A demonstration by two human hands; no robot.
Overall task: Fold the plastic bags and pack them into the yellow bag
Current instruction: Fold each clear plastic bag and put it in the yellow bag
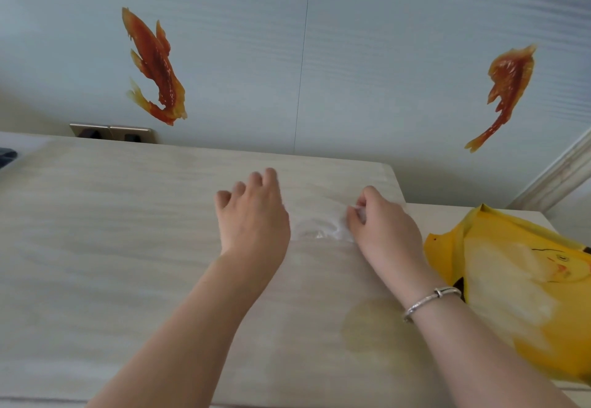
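While you work on the clear bag [319, 225], it lies flat on the table [128, 247], just left of the yellow bag [511, 295] and between your two hands. Your left hand [252, 215] rests on the clear bag's left part with relaxed, slightly bent fingers and holds nothing. Your right hand [383, 228] pinches a crumpled bit of the clear film at its right end. I judge that the folding of this bag is only at the start, because the film is spread and wrinkled, not yet a neat packet. The yellow bag lies open-mouthed at the table's right edge; something pale shows through its side, but I cannot tell if these are folded bags. Folding and packing are left for you.
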